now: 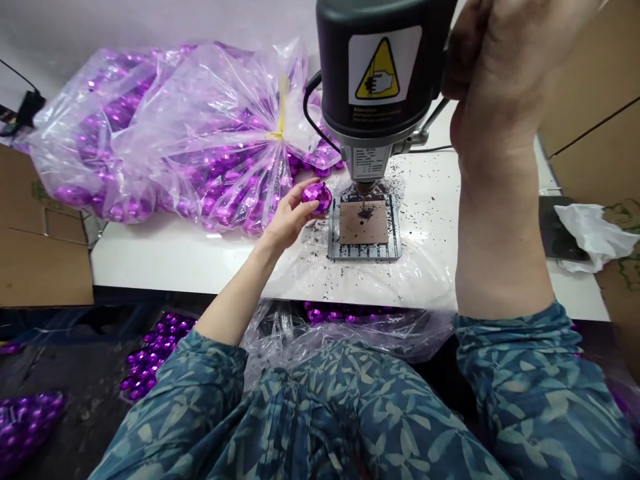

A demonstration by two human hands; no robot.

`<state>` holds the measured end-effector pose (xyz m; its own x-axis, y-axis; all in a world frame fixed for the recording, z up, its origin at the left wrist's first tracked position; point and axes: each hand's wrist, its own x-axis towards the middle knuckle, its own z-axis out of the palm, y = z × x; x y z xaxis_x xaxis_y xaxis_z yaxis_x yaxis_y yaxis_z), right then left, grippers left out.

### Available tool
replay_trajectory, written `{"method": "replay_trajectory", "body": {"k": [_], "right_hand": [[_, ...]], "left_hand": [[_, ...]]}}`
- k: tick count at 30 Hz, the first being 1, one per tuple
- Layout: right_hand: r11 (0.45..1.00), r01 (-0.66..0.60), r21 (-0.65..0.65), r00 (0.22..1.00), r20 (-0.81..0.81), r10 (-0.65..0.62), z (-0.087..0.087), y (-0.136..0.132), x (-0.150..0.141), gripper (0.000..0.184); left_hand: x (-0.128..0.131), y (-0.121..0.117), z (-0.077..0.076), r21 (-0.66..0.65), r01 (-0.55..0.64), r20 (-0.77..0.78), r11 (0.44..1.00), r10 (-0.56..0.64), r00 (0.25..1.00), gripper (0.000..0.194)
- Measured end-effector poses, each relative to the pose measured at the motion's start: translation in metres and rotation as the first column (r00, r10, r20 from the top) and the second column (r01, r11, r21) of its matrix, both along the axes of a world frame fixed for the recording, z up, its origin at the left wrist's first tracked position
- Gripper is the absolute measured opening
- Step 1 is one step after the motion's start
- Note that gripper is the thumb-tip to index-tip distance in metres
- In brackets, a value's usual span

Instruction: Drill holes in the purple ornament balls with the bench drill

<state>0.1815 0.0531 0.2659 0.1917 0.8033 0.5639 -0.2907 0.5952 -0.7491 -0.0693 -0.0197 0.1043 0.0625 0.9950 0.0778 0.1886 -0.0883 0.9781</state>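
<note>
Between the thumb and fingers of my left hand (293, 217) is a shiny purple faceted ball (317, 197), held just left of the drill press base. My right hand (495, 73) is raised at the upper right, its fingers curled round the feed lever (436, 115) of the black drill press (383, 73). Below the chuck, the thin bit (365, 199) points down at a brown board (364, 233) with a small dark hole. That board lies on the grooved metal base plate (395, 248), with dark shavings scattered over it and around.
Large clear plastic bags (200, 133) of purple balls fill the table's left side, one tied with yellow string. An open plastic bag (350, 333) with more balls hangs at the table's front edge. Cardboard boxes (45, 233) stand at both sides. White crumpled plastic (595, 233) lies at the right.
</note>
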Motion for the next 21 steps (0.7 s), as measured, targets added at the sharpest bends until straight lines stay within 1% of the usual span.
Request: {"method": "replay_trajectory", "body": {"k": [1, 3, 5, 7, 9, 12, 15, 18, 21], "right_hand": [[1.0, 0.005, 0.001, 1.0, -0.009, -0.005, 0.0, 0.0, 0.001, 0.038], [1.0, 0.019, -0.007, 0.998, -0.055, -0.019, -0.001, -0.001, 0.003, 0.037], [0.999, 0.025, -0.024, 0.999, -0.038, -0.026, -0.002, -0.002, 0.003, 0.041], [0.998, 0.042, -0.036, 0.998, -0.036, -0.044, -0.002, 0.0, 0.002, 0.045], [0.997, 0.067, -0.047, 0.997, -0.042, -0.069, -0.001, 0.002, -0.001, 0.048], [0.991, 0.115, -0.065, 0.991, -0.063, -0.119, 0.0, 0.004, -0.005, 0.047], [0.99, 0.117, -0.073, 0.991, -0.056, -0.121, 0.0, 0.004, -0.006, 0.044], [0.994, 0.098, -0.054, 0.994, -0.033, -0.1, -0.001, 0.003, -0.003, 0.042], [0.994, 0.112, -0.021, 0.993, -0.025, -0.112, -0.003, 0.007, -0.002, 0.042]], "left_hand": [[0.005, -0.01, 0.0, -0.048, 0.04, 0.064, 0.998, -0.037, 0.997, 0.053], [0.014, -0.024, -0.005, -0.125, 0.102, 0.144, 0.987, -0.083, 0.986, 0.056], [0.021, -0.029, -0.014, -0.141, 0.11, 0.152, 0.984, -0.088, 0.984, 0.061], [0.025, -0.026, -0.025, -0.098, 0.085, 0.098, 0.992, -0.075, 0.992, 0.063], [0.028, -0.019, -0.035, -0.035, 0.068, 0.027, 0.997, -0.067, 0.997, 0.061], [0.029, -0.006, -0.046, 0.002, 0.083, -0.023, 0.997, -0.083, 0.996, 0.061], [0.032, 0.003, -0.053, -0.004, 0.07, -0.012, 0.998, -0.07, 0.998, 0.066], [0.037, 0.008, -0.058, -0.002, 0.031, 0.028, 1.0, -0.031, 0.999, 0.062], [0.042, 0.011, -0.059, 0.018, 0.009, 0.03, 1.0, -0.009, 1.0, 0.062]]}}
